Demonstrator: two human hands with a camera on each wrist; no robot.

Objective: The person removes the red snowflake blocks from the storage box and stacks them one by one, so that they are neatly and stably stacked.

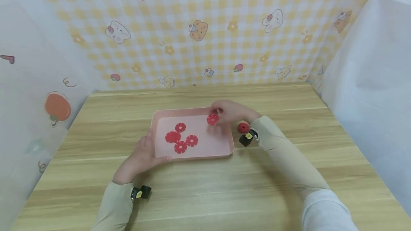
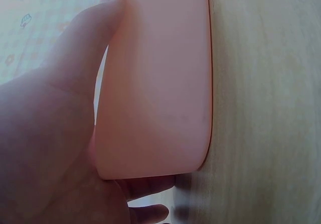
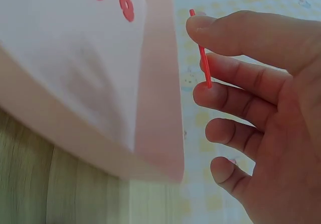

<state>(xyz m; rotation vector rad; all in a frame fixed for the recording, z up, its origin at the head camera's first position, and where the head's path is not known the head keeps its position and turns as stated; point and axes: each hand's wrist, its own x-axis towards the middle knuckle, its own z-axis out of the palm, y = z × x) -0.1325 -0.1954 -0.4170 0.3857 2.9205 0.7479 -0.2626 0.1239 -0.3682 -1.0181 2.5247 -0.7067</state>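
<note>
A shallow pink tray [image 1: 205,149] sits on the table with several red notched plastic discs [image 1: 180,147] lying flat toward its left half. My left hand [image 1: 142,156] grips the tray's near left corner, thumb along the near rim and fingers at the left end. Over the tray's right part, my right hand [image 1: 229,112] pinches one red notched disc [image 1: 212,119] between thumb and fingers. The right wrist view shows this held disc [image 3: 204,58] edge-on, clear of the tray's surface.
Just right of the tray, partly beside the right wrist, lies a round red piece [image 1: 243,127] on the wood-grain table [image 1: 205,195]. A yellow checked cloth [image 1: 218,52] with cartoon prints hangs behind the table. Pale sheets stand on both sides.
</note>
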